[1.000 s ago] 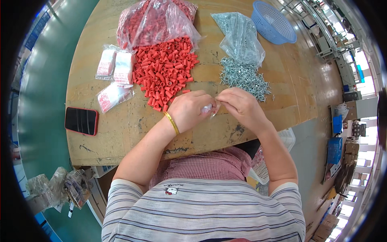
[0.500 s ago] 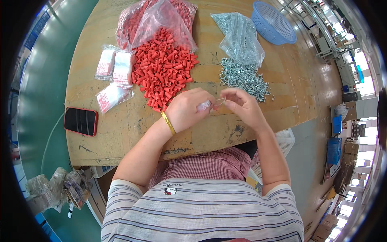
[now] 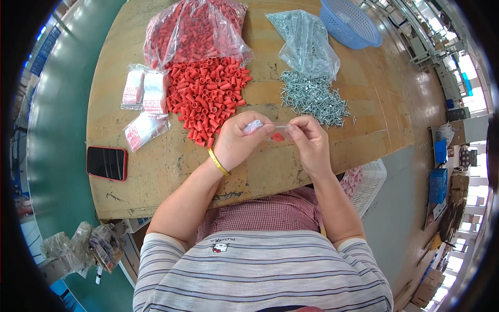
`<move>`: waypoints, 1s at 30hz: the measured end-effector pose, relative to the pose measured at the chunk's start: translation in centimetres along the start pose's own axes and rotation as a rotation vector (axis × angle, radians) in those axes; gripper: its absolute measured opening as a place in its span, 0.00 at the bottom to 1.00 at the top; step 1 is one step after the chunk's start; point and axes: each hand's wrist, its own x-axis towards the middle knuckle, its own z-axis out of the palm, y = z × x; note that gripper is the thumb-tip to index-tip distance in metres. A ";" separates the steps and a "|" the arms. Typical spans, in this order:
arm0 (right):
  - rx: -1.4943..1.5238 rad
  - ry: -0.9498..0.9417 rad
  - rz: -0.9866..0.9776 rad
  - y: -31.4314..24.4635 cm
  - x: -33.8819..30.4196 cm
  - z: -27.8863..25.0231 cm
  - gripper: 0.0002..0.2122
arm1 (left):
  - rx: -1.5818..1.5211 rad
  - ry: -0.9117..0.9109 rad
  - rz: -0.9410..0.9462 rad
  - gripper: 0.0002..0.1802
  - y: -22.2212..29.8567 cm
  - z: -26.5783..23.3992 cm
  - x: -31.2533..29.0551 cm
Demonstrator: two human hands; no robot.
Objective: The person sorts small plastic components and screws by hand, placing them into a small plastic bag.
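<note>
Between my hands a small clear zip bag (image 3: 281, 126) is stretched by its top edge, with red cone-shaped caps (image 3: 277, 137) showing in it. My left hand (image 3: 236, 139) pinches one end of the edge, and a crumpled wad of clear plastic (image 3: 253, 127) pokes out above its fingers. The other end is pinched between thumb and fingers of my right hand (image 3: 312, 144). Just beyond my left hand lies a heap of red caps (image 3: 208, 96), spilling from a large clear bag (image 3: 195, 34). A pile of silver screws (image 3: 314, 99) lies beyond my right hand.
A clear bag of screws (image 3: 306, 44) and a blue plastic basket (image 3: 351, 23) stand at the far right. Flat small zip bags (image 3: 145, 130) lie left of the caps. A phone (image 3: 106, 163) rests near the table's left edge. Beside my right arm is a white crate (image 3: 371, 184).
My right hand has turned more upright, and the zip bag's edge is now stretched straight between my hands. The red caps in it have come into plain view.
</note>
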 end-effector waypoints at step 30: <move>-1.038 0.499 0.433 -3.9 -14.2 -21.8 0.06 | -0.650 -0.162 -0.416 0.13 -1.0 0.7 0.3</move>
